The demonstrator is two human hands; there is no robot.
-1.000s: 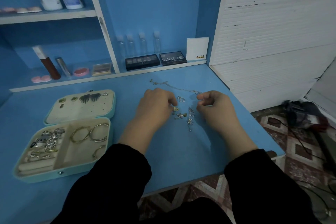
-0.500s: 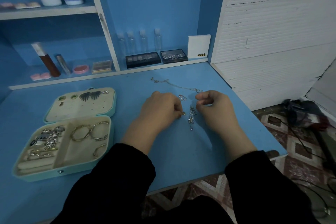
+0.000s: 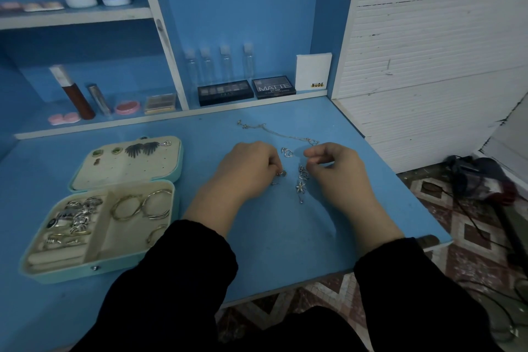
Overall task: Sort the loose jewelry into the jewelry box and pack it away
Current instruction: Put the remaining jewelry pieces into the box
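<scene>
The open teal jewelry box point(image 3: 174, 206) lies at the left of the blue table. Its lid point(image 3: 125, 168) carries earrings, and its base holds rings point(image 3: 77, 214) and bangles point(image 3: 143, 206). Loose silver pieces lie mid-table: a thin chain point(image 3: 274, 133), a small charm point(image 3: 286, 151), an earring cluster point(image 3: 303, 173) and a star-shaped piece point(image 3: 300, 188). My left hand point(image 3: 248, 171) pinches a small earring point(image 3: 281, 174) at its fingertips on the table. My right hand point(image 3: 340, 171) hovers just right of the cluster, fingers curled and thumb against forefinger; nothing shows between them.
Shelves at the back hold eyeshadow palettes point(image 3: 225, 92), small clear bottles point(image 3: 220, 64), a white card point(image 3: 313, 71) and cosmetics point(image 3: 77, 94). The table's right edge point(image 3: 400, 180) drops to a tiled floor with cables. A white panelled wall point(image 3: 428, 51) stands to the right.
My left hand slid a little to the right over the small pieces, and its fingertips closed on one. The right hand has barely moved.
</scene>
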